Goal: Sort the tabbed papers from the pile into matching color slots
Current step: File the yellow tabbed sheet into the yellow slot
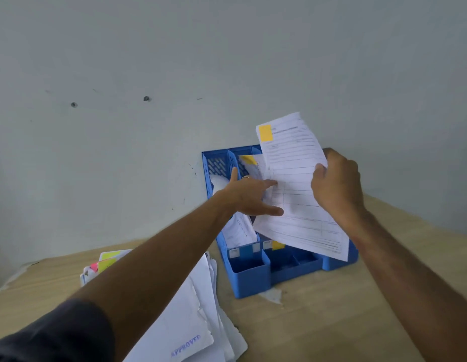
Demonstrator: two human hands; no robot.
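Observation:
A blue slotted file rack [249, 278] stands against the wall. My right hand [337, 184] grips the right edge of a printed sheet [295, 184] with a yellow tab [265, 133] at its top left corner, held tilted over the rack's middle slot, which has a yellow label [278, 245] on its front. My left hand [249, 194] reaches into the rack with straight fingers touching the sheet and the papers behind it. Another yellow-tabbed paper [249, 160] stands in that slot. The left slot holds white papers [239, 228]. The pile [201, 309] lies at the lower left.
The pile's top sheet bears a blue APPROVED stamp [186, 346]. Pink and yellow tabs [104, 262] stick out at the pile's far end. The wooden table [331, 309] runs to the right and front. A grey wall [175, 74] stands directly behind the rack.

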